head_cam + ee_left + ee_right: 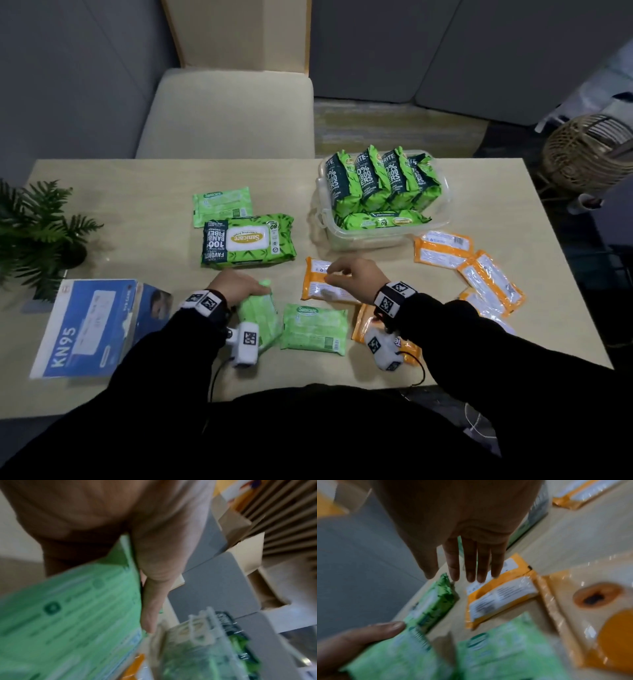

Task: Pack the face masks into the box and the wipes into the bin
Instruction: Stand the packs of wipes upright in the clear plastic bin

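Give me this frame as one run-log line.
left hand: grips light green wipes pack | right hand: open over orange pack | bin: holds green packs | KN95 box: untouched

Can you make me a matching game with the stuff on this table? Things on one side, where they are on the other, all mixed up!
Things:
1. KN95 box
2. big green wipes pack
3. clear bin
4. potted plant

Places:
A. far right part of the table, with green packs standing in it
B. left edge of the table, beyond the blue box
C. middle of the table, lying flat
D. near left corner of the table

Pairs: 1-D, 2-C, 3-A, 4-B
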`<state>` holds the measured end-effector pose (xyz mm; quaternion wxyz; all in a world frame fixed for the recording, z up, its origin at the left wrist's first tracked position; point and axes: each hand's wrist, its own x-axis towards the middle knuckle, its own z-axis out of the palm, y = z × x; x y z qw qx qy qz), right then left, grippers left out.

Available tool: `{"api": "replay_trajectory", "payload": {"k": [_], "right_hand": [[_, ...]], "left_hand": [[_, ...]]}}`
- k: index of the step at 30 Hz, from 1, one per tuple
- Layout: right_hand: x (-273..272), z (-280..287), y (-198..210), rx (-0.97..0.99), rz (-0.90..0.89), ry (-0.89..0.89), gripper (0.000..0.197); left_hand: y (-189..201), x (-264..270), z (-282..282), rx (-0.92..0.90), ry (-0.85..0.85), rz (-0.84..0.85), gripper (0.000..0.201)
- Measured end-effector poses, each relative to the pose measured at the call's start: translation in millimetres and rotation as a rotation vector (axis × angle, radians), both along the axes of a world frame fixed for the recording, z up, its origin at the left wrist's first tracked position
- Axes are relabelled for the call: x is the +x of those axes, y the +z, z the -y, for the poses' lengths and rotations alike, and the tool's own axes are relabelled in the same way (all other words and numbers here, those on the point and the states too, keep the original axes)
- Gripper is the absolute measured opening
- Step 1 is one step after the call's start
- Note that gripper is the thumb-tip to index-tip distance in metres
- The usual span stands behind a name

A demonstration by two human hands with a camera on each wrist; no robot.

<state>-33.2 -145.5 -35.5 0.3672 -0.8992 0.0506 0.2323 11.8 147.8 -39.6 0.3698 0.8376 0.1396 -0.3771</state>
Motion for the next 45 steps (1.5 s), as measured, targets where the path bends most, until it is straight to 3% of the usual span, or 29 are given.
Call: {"api": "replay_trajectory", "payload": {"k": [3, 6, 8, 10, 12, 13, 15, 16, 17, 18, 21, 23, 25, 28, 30, 32, 36, 39, 42, 45], "right_hand": [[-8, -9, 27, 0.391, -0.286, -0.278, 0.046], [-14, -11, 43, 0.622, -0.612, -0.403, 0.076], [-13, -10, 47, 0.804, -0.714, -0.434, 0.087], [-9, -10, 47, 0.945, -0.706, -0.521, 0.081], [-8, -5, 48, 0.878, -0.614, -0.611, 0.077], [-8, 1, 44, 0.782, -0.544, -0.615, 0.078], [-14, 14, 42, 0.699, -0.428, -0.626, 0.057], [-18, 24, 40, 0.713, -0.402, -0.647, 0.044], [-23, 34, 41, 0.735, -0.401, -0.669, 0.035], [-28, 45, 42, 0.753, -0.400, -0.689, 0.030], [-41, 72, 40, 0.773, -0.398, -0.729, 0.030], [-46, 84, 35, 0.762, -0.389, -0.765, 0.029], [-51, 93, 28, 0.736, -0.388, -0.794, 0.029], [-56, 100, 20, 0.680, -0.395, -0.823, 0.046], [-58, 103, 18, 0.679, -0.403, -0.823, 0.040], [-58, 106, 16, 0.675, -0.411, -0.830, 0.035], [-54, 112, 17, 0.675, -0.436, -0.835, 0.058], [-54, 117, 24, 0.781, -0.506, -0.867, 0.064], [-53, 122, 33, 1.012, -0.539, -0.846, 0.060], [-53, 122, 39, 1.146, -0.528, -0.792, 0.055]], "left_hand": [[36, 5, 20, -0.281, 0.159, 0.169, 0.014], [71, -1, 51, -0.492, 0.193, 0.297, 0.015], [91, -13, 74, -0.579, 0.046, 0.348, 0.013], [105, -31, 94, -0.602, -0.237, 0.333, 0.014], [105, -44, 106, -0.596, -0.413, 0.299, 0.014], [105, -46, 108, -0.611, -0.346, 0.296, 0.012], [99, -44, 107, -0.620, 0.004, 0.308, 0.008], [90, -41, 104, -0.568, 0.148, 0.314, 0.007], [78, -37, 99, -0.459, 0.181, 0.327, 0.003], [63, -34, 95, -0.305, 0.098, 0.330, 0.008], [18, -40, 93, 0.204, -0.413, 0.117, 0.073], [-1, -54, 103, 0.424, -0.587, 0.014, 0.102], [-12, -67, 112, 0.487, -0.571, 0.080, 0.100], [-15, -72, 120, 0.472, -0.356, 0.071, 0.091], [-8, -63, 118, 0.421, -0.248, -0.028, 0.077], [7, -51, 115, 0.278, -0.186, -0.059, 0.046], [60, -40, 127, -0.138, -0.076, 0.060, 0.008], [98, -38, 143, -0.385, -0.023, 0.256, 0.025], [110, -36, 156, -0.483, -0.029, 0.497, 0.036], [108, -39, 176, -0.554, 0.051, 0.571, 0.041]]}}
